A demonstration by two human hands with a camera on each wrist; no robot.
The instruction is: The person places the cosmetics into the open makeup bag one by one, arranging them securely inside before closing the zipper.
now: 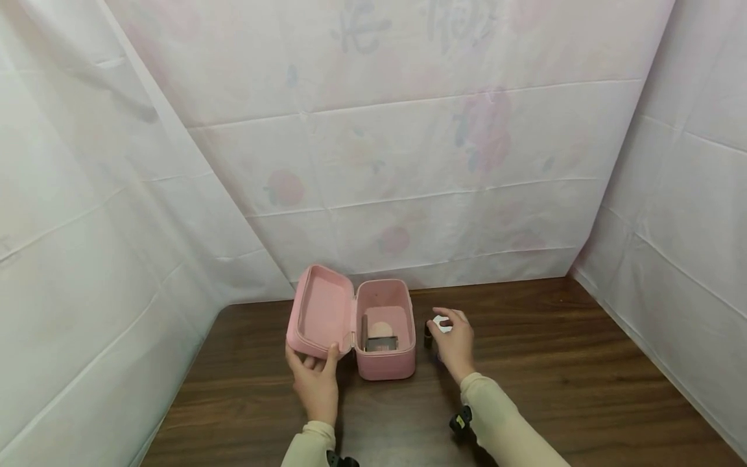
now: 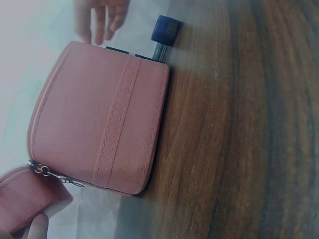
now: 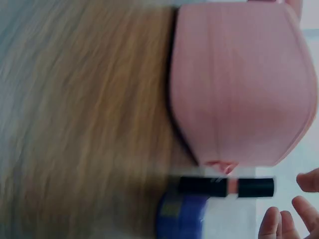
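Note:
My left hand [image 1: 317, 386] grips the near edge of the lid of a pink zip case [image 1: 385, 367], thumb over the rim and fingers beneath. The lid [image 1: 325, 308] is swung out to the left. My right hand [image 1: 458, 344] is right of the case, thumb and fingers spread with a gap between them. Just below its fingertips, a black lipstick tube [image 3: 204, 186] with a pinkish band stands upright. Beside the tube is a container with a blue base [image 3: 180, 219] and a pale upper part, partly hidden by the right hand in the head view.
Inside the case are a round beige piece [image 1: 381, 329], a dark-edged flat item [image 1: 382, 344] and a slim dark stick [image 1: 364, 332]. The case stands on a dark wooden table [image 1: 525, 370] near its back edge. White cloth [image 1: 408, 149] hangs behind and at both sides.

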